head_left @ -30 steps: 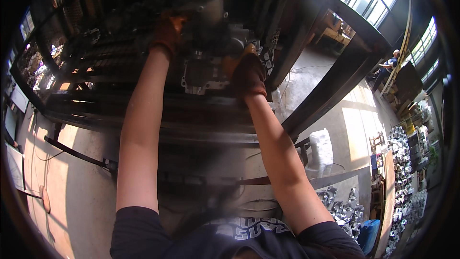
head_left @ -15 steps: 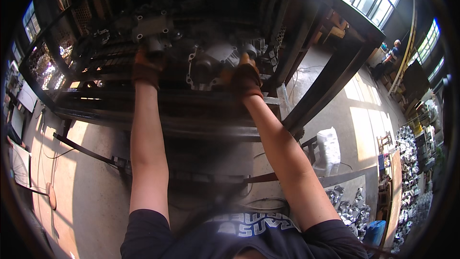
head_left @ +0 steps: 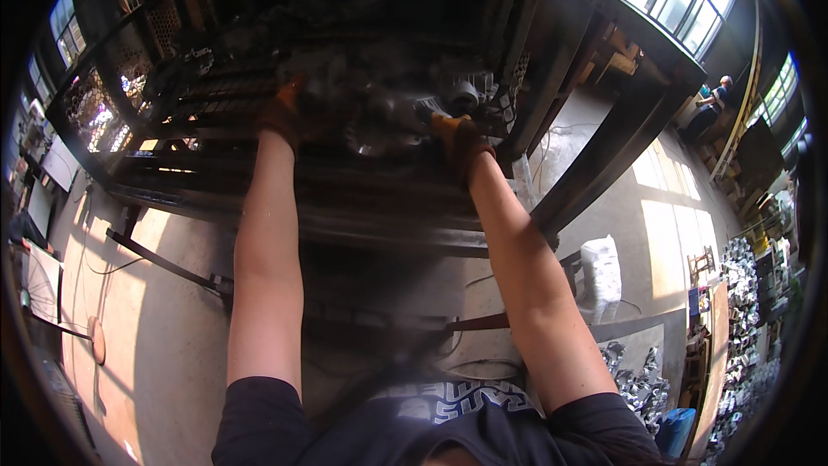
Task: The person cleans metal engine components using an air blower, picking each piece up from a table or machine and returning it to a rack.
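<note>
Both my hands wear brown-orange work gloves and reach into a dark metal-framed bench. My left hand (head_left: 283, 112) is closed against a grey metal casting (head_left: 317, 71), which is blurred and in shadow; its fingertips are hard to make out. To the right of it, my right hand (head_left: 457, 134) has its fingers bent at the right end of a second metal casting (head_left: 379, 125), also smeared by motion. Just beyond the right hand lies a round, ring-shaped metal part (head_left: 466, 97). How the two castings touch each other cannot be seen.
A thick dark rail (head_left: 388, 233) runs along the bench front, and a heavy post (head_left: 604, 155) rises on the right. A white sack (head_left: 601, 276) stands on the floor. Piles of metal parts (head_left: 634, 380) lie at the lower right. Farther off, a person (head_left: 713, 103) is at the right.
The left hand and its casting have moved right and slightly nearer. My right hand has shifted a little right and nearer. The second casting is now blurred, and the ring-shaped part beyond shows more.
</note>
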`<state>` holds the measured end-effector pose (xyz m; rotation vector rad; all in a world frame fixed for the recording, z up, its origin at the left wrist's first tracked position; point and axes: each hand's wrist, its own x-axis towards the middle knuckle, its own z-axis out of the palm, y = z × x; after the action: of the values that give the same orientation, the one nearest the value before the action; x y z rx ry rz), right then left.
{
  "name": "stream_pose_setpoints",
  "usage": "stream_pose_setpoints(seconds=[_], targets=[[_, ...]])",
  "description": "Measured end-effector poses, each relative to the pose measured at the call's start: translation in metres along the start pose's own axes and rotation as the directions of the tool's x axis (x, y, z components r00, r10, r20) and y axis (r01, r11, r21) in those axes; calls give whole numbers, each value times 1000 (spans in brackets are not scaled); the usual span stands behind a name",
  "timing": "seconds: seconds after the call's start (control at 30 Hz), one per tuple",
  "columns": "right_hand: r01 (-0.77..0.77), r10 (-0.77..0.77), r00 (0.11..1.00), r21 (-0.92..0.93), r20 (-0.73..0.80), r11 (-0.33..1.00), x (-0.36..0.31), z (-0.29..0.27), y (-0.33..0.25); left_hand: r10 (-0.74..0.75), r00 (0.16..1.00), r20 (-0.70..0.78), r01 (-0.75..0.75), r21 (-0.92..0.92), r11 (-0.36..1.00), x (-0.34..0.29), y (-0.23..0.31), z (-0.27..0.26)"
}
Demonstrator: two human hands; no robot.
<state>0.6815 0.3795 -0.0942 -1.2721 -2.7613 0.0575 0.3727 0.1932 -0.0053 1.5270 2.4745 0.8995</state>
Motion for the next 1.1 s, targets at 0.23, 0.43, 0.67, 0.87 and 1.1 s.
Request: stream_pose_setpoints(seconds=[0.23,0.43,0.67,0.87,1.1], targets=[[-276,268,960,453,84,848,-13,-26,-14,125,992,1,-24,-980,197,-5,2,31],[-273,251,958,702,138,658,-29,-28,-25,366,920,-139,-382,-518,765,-19,29,25],[-49,166,986,978,15,204,-52,-43,-53,317,891,-326,-387,-180,904,-29,26,14],[194,27,981,958,-193,-209,-115,-82,-68,269,737,-620,-608,-434,665,-55,14,-5],[354,-95,886,796,-453,-490,-243,-104,-73,156,388,-908,-554,-95,827,-166,106,-22]])
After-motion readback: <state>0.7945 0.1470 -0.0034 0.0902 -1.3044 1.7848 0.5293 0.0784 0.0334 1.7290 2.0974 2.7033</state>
